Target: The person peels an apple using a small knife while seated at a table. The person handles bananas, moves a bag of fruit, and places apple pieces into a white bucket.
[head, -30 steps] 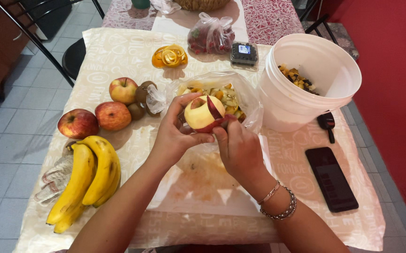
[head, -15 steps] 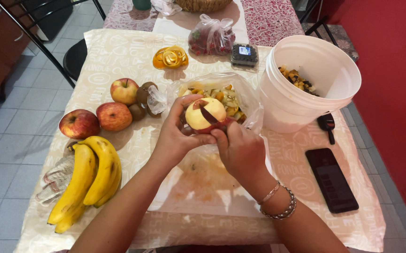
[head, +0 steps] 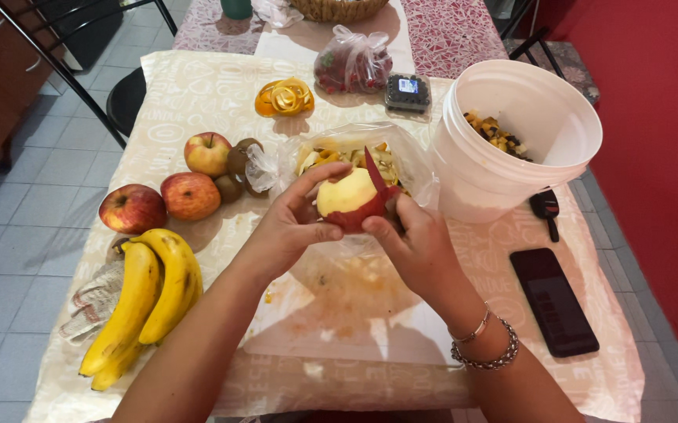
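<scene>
half-peeled apple with pale flesh and red skin (head: 347, 196) held above the counter (head: 198, 86), over the clear plastic bag of fruit peels (head: 401, 157), probably to catch scraps. left hand (head: 292, 227) fingers clamped around it for turning. right hand (head: 417, 243) fingers closed against the skin, likely on a hidden blade. white plastic bucket (head: 472, 172) just beside.

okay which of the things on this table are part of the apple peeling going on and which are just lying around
In use: left hand and right hand hold the half-peeled apple; peel strip; clear bag of scraps; white bucket of cut fruit.

Lying about: phone, bananas, three whole apples, kiwis, orange peel, bagged strawberries.
</scene>
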